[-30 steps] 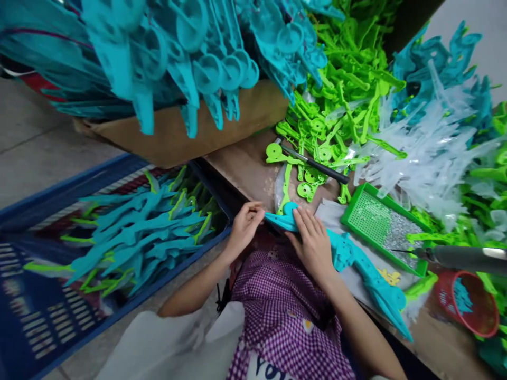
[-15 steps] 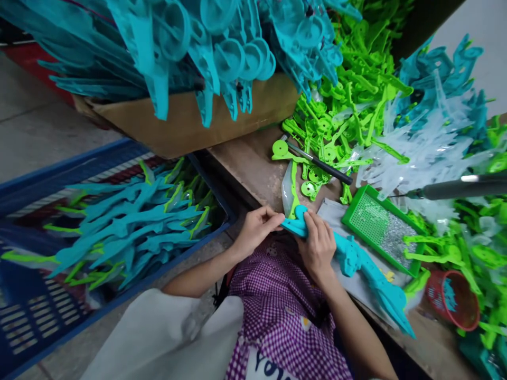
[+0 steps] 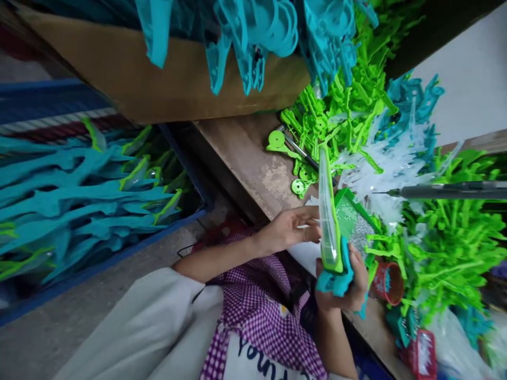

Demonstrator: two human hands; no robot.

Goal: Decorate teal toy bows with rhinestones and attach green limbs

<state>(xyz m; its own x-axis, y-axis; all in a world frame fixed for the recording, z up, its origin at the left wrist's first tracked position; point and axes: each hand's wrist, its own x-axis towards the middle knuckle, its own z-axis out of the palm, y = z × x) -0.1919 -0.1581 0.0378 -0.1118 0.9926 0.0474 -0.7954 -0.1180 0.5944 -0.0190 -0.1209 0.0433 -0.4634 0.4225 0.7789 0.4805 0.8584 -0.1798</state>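
Note:
My right hand [image 3: 350, 282] is wrapped round a teal plastic part [image 3: 336, 282], held upright in front of the apron. From that part rises a lime-green strip with a long translucent blade-shaped piece [image 3: 328, 227], tilted toward the camera. Beside the blade, my left hand [image 3: 295, 228] has its fingers loosely bent and apart; its fingertips reach the blade's edge, and whether they touch it cannot be told. Just behind the blade lies a green perforated tray [image 3: 347, 219] with small metal pieces in it.
A power screwdriver [image 3: 443, 190] points in from the right. Green parts [image 3: 455, 227] and translucent pieces [image 3: 396, 153] are heaped on the worktable [image 3: 253, 153]. A cardboard box [image 3: 178, 84] of teal parts overhangs it. A blue crate [image 3: 186, 174] of assembled pieces stands left. A red cup [image 3: 390, 282] sits right.
The teal part has been turned and raised, so its blade now points up toward the camera. My left hand has come off its end and loosened. The view has shifted right.

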